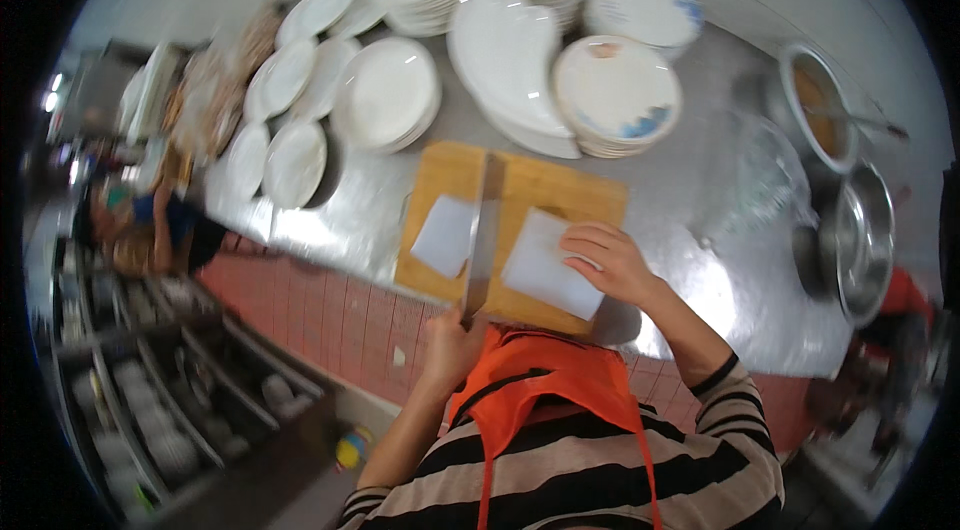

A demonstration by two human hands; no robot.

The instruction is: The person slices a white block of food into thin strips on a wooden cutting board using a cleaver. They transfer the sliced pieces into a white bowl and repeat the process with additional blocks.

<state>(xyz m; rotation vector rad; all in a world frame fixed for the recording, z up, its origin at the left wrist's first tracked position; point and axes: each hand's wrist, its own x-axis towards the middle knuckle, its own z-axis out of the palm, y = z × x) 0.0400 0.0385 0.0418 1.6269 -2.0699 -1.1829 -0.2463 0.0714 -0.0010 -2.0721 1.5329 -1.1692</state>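
Observation:
A wooden cutting board point(517, 185) lies on the steel table before me. My left hand point(452, 342) grips the handle of a broad-bladed knife point(486, 230), whose blade reaches across the board between two white pieces. The left white piece point(442, 236) lies flat beside the blade. On the larger right white piece point(551, 264), which looks like paper or a thin sheet, rests my right hand point(606, 258) with bent fingers. Whether its fingers pinch the sheet, or what lies under it, I cannot tell.
Stacks of white plates point(386, 93) and crescent-shaped dishes point(510, 57) stand behind the board. At the right are a clear plastic bag point(772, 170), a pot with brown contents point(817, 110) and a steel basin point(862, 245). A divided rack of dishes point(202, 372) stands lower left. People are at both sides.

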